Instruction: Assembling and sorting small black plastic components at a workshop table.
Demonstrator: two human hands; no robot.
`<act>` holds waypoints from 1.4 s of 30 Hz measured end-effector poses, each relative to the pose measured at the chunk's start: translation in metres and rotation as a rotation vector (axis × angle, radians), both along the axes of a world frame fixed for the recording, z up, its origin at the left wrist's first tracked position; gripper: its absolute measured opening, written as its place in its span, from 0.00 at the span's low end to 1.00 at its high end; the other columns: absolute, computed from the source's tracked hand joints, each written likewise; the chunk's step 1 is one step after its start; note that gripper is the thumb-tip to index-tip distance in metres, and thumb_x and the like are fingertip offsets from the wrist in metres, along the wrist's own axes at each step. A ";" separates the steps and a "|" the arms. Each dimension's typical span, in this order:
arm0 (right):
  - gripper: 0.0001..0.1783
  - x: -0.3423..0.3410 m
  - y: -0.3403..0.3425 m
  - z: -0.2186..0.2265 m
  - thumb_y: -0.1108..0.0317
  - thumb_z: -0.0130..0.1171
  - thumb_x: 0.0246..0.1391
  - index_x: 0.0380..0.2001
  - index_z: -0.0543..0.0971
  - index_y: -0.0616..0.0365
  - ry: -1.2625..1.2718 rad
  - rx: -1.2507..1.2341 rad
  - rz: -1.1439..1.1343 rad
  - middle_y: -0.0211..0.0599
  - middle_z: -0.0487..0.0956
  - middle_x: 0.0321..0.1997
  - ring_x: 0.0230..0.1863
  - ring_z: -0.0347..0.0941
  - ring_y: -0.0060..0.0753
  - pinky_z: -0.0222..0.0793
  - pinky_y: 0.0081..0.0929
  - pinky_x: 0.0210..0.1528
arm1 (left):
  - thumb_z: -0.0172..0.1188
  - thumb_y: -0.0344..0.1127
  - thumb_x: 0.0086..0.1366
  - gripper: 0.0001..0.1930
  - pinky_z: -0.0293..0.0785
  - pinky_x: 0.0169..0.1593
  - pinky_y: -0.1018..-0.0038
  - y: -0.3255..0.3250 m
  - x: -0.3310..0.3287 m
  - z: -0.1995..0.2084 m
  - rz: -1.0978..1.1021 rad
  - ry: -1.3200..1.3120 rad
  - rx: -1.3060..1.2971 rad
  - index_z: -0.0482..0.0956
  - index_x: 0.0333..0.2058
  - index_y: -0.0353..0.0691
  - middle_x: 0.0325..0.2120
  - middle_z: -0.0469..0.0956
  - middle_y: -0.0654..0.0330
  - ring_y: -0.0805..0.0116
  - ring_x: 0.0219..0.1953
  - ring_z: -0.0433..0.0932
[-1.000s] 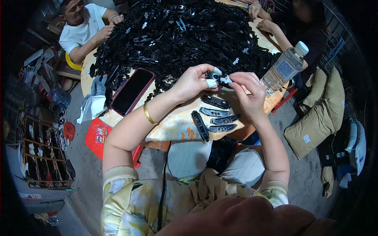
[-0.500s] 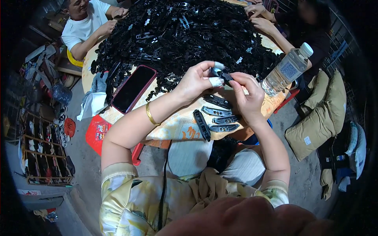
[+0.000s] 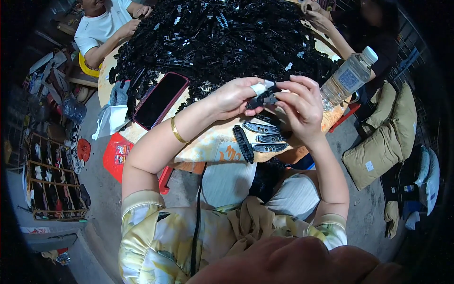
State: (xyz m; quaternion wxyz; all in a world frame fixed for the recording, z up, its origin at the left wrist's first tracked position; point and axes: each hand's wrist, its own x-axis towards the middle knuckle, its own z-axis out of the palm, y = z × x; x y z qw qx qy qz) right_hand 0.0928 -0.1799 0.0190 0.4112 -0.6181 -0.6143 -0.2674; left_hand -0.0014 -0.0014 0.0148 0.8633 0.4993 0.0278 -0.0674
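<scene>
One black plastic part (image 3: 257, 101), long axis unclear, held in your left hand (image 3: 234, 98); your right hand (image 3: 306, 112), grip indeterminable, adjoins it toward the water bottle (image 3: 347, 78).

2 hands (image 3: 235, 97) (image 3: 305, 111) close together

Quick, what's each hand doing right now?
Left hand: closed, holding a black plastic part.
Right hand: right at that part; whether it grips anything can't be told.

No legible text; square code (image 3: 349, 80) on bottle (image 3: 331, 96), white tag (image 3: 369, 166) on tan bundle (image 3: 373, 151)
</scene>
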 end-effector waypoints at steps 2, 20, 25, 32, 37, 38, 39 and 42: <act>0.12 -0.002 0.002 0.000 0.71 0.65 0.40 0.32 0.79 0.56 -0.069 -0.019 0.046 0.36 0.78 0.40 0.47 0.69 0.44 0.65 0.36 0.48 | 0.47 0.35 0.67 0.11 0.66 0.17 0.87 0.001 0.000 -0.002 -0.049 0.021 0.070 0.68 0.43 0.34 0.29 0.75 0.55 0.77 0.19 0.72; 0.13 -0.002 0.002 -0.005 0.75 0.64 0.37 0.31 0.76 0.61 -0.184 -0.088 0.010 0.40 0.77 0.36 0.40 0.74 0.44 0.72 0.33 0.41 | 0.58 0.26 0.58 0.16 0.77 0.39 0.79 0.010 -0.008 0.011 -0.098 -0.085 0.472 0.71 0.45 0.29 0.34 0.78 0.59 0.75 0.34 0.77; 0.15 -0.012 0.001 -0.005 0.75 0.63 0.44 0.39 0.77 0.64 0.458 -0.198 0.007 0.43 0.77 0.41 0.42 0.75 0.34 0.71 0.28 0.43 | 0.59 0.29 0.56 0.16 0.75 0.40 0.77 0.002 -0.010 0.011 0.034 -0.216 0.754 0.72 0.44 0.31 0.32 0.79 0.56 0.72 0.35 0.78; 0.16 0.001 -0.004 -0.015 0.70 0.65 0.43 0.37 0.78 0.66 0.471 -0.306 -0.006 0.39 0.80 0.29 0.28 0.76 0.26 0.71 0.22 0.31 | 0.57 0.29 0.51 0.13 0.74 0.32 0.65 -0.014 -0.019 0.014 0.259 -0.487 1.301 0.76 0.37 0.35 0.26 0.78 0.46 0.51 0.27 0.78; 0.15 0.007 -0.005 -0.010 0.71 0.64 0.46 0.38 0.78 0.68 0.922 -0.569 0.006 0.33 0.79 0.29 0.28 0.73 0.18 0.69 0.18 0.30 | 0.60 0.32 0.51 0.17 0.73 0.44 0.62 0.004 -0.026 0.022 0.233 -0.444 1.305 0.74 0.42 0.35 0.37 0.77 0.48 0.50 0.39 0.76; 0.14 0.012 -0.006 -0.013 0.70 0.63 0.47 0.37 0.78 0.67 0.916 -0.639 0.025 0.33 0.79 0.29 0.28 0.72 0.16 0.69 0.18 0.29 | 0.62 0.32 0.51 0.19 0.70 0.48 0.64 0.020 -0.029 0.028 0.334 -0.455 1.570 0.73 0.43 0.35 0.39 0.75 0.49 0.52 0.42 0.74; 0.14 0.016 -0.008 -0.015 0.69 0.63 0.48 0.37 0.79 0.66 0.910 -0.709 0.039 0.32 0.79 0.29 0.28 0.72 0.15 0.68 0.17 0.29 | 0.63 0.32 0.52 0.20 0.68 0.52 0.65 0.040 -0.032 0.035 0.439 -0.467 1.830 0.73 0.45 0.36 0.42 0.74 0.49 0.53 0.46 0.72; 0.12 0.019 -0.009 -0.014 0.67 0.61 0.50 0.35 0.80 0.64 0.606 -0.732 0.144 0.34 0.79 0.28 0.27 0.73 0.23 0.68 0.21 0.30 | 0.64 0.29 0.50 0.21 0.65 0.54 0.64 0.112 -0.051 0.031 0.664 -0.257 2.142 0.74 0.44 0.38 0.42 0.73 0.51 0.52 0.46 0.69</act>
